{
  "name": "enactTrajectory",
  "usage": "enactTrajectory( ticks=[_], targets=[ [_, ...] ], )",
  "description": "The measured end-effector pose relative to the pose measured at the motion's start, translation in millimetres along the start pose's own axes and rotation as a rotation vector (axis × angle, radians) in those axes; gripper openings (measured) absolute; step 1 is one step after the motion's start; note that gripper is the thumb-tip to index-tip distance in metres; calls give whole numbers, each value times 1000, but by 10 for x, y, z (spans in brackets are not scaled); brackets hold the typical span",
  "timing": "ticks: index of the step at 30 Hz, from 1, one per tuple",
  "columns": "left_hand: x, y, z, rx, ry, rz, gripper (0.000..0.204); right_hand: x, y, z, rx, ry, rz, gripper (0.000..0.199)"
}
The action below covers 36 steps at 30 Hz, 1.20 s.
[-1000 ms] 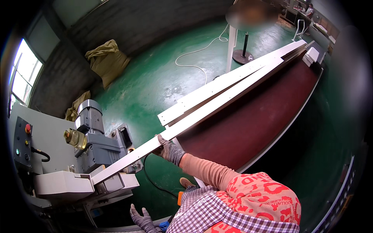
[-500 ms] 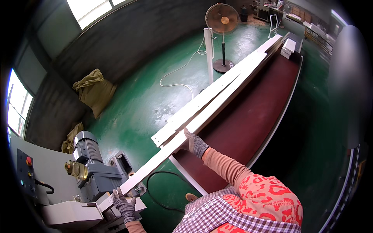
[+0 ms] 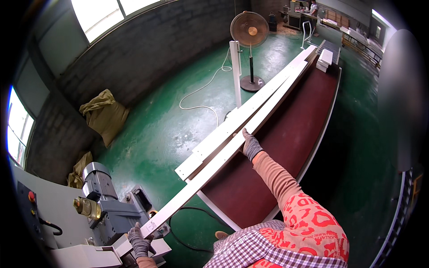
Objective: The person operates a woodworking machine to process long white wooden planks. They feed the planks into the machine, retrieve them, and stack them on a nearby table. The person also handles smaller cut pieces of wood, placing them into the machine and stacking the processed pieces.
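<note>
Long white board (image 3: 232, 147) lies slantwise, near end at the grey machine (image 3: 107, 214) lower left, far end running up along the dark red worktop (image 3: 286, 147) toward the upper right. A second white board (image 3: 250, 111) lies just beside it on its left, its near end stopping short of the machine.

Left hand (image 3: 139, 241), gloved, is clenched around the near end of the long board right at the machine's infeed. Right hand (image 3: 251, 145), gloved, arm stretched out, rests on the board's upper edge about midway; fingers lie flat along it, and whether they wrap the edge I cannot tell.

Change over the last second: the left hand was low and off the board, then came up to grip the end at the machine. The right hand has slid farther up the board, from a spot near the machine to the mid-span. The view has also swung up, so the standing fan (image 3: 249, 31) and white post (image 3: 235, 71) on the green floor (image 3: 178, 116) now show.

Reading: both hands are now spread along the board, one steering the end at the machine, one steadying the span, so the board is under two-point control rather than held at one place.

Sacks (image 3: 105, 114) sit by the block wall; a white cable (image 3: 201, 96) trails across the floor.
</note>
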<state>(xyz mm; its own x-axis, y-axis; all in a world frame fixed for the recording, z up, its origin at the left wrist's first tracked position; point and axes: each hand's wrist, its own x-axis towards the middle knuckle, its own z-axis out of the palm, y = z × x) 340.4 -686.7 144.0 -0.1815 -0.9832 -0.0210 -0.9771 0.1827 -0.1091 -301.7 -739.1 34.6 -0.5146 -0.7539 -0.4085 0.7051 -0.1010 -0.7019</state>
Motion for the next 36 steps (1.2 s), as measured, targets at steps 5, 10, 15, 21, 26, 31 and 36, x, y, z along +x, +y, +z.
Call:
enactTrajectory(
  ticks=[5,10,15,21,26,31,36],
  targets=[
    [123,348,-39,-27,100,83,60,-34,-368,16,323,55,-16,49],
    [326,1231,-266,-122,-52,62,65,-8,-72,-237,535,20,36,35],
    [474,2101,-265,-174,-23,95,56,-618,297,90,517,-84,213,28],
    [612,3165,-336,-131,57,272,66,-721,315,38,460,5,31,34],
    [546,3295,-731,-78,-28,406,80,-606,-78,-46,406,28,56,31],
    [243,2285,-847,-30,-89,325,88,11,-226,-334,482,8,-6,28],
    [58,1790,-946,-121,-222,190,64,808,-418,-1158,476,63,-17,27]
  ],
)
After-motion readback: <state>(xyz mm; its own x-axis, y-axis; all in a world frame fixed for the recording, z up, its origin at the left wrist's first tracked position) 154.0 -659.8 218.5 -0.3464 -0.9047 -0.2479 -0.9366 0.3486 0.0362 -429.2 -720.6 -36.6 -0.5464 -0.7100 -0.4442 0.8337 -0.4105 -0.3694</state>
